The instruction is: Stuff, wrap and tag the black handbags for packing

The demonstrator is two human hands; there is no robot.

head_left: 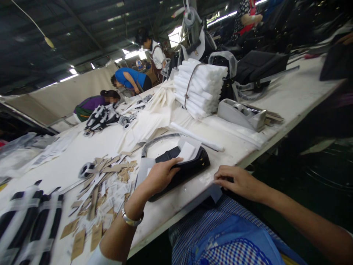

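Note:
A black handbag lies flat on the white worktable near its front edge, with a white paper sheet tucked at its top. My left hand rests on the bag's left end, fingers curled over its edge and thumb across the top. My right hand lies at the table's edge to the right of the bag, fingers bent down on a thin clear or white sheet. A silver bracelet circles my left wrist.
Loose paper tags litter the table to the left, beside black wrapped straps. A stack of white foam sheets, a grey tape dispenser and black bags stand behind. Other people work farther along.

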